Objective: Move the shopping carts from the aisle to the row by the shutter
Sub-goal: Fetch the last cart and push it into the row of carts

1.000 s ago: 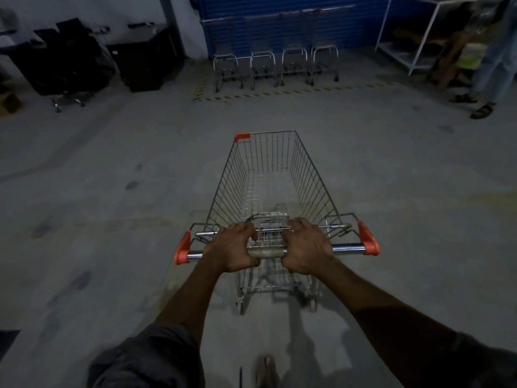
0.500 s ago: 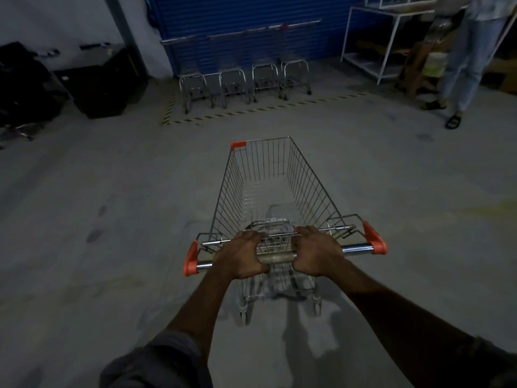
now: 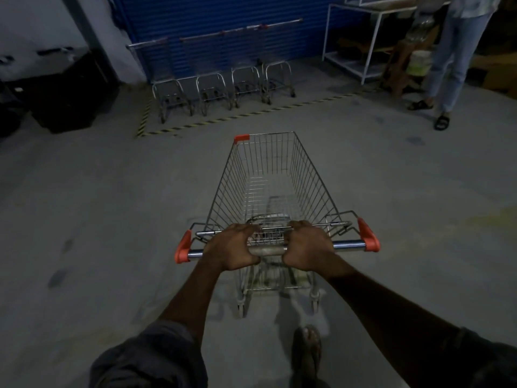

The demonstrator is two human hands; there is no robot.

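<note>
The handle (image 3: 277, 250) of a wire shopping cart (image 3: 268, 189) is gripped by the left hand (image 3: 233, 247) and the right hand (image 3: 307, 246), fingers curled round it. The cart stands on the concrete floor (image 3: 112, 205). Farther off, a row of carts (image 3: 221, 88) is parked against the blue shutter (image 3: 223, 26), behind striped floor tape (image 3: 251, 114).

Scene dim, low contrast. Floor (image 3: 98, 205) beyond the left grip (image 3: 232, 247) reads flat grey; far left of it sinks to near black. Pale lit patch with shadow of the cart (image 3: 307, 177) lies below the right grip (image 3: 307, 245). Small glint on handle bar (image 3: 348, 244) right of it. Foot (image 3: 306, 351) blurred; frame edges bow
</note>
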